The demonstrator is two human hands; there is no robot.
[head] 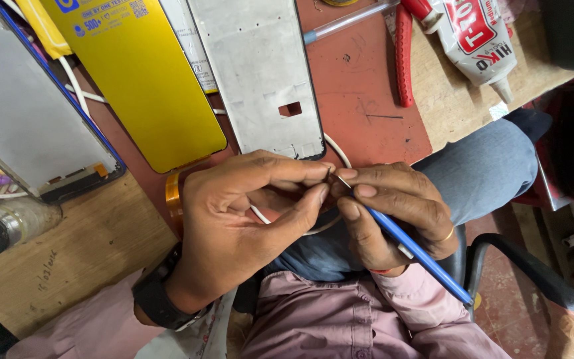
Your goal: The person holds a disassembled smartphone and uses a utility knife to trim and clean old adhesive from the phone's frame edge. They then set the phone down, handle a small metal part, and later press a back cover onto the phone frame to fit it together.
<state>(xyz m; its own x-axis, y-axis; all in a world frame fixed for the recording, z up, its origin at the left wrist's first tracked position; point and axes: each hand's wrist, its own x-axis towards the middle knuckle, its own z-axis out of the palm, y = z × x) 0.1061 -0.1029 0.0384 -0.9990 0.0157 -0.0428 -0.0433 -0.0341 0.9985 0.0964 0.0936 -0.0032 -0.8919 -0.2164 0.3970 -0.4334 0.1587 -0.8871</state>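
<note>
Workbench [101, 246] edge runs just beyond my 2 hands, with the red mat [367, 100] past the knuckles. Above my left hand [234, 226] lie a yellow-backed panel [141, 73] and a grey phone frame [260, 73]; a glue tube [479, 40] sits well beyond the right. My left hand's thumb and forefinger are pinched together on a tiny part [329, 174], too small to identify. My right hand [393, 213] is clamped on a blue-handled tool [420, 256], its tip touching that part. To work well, I judge both hands should stay braced together. Open room lies only over my lap; the chair arm [526, 266] crowds the right wrist.
</note>
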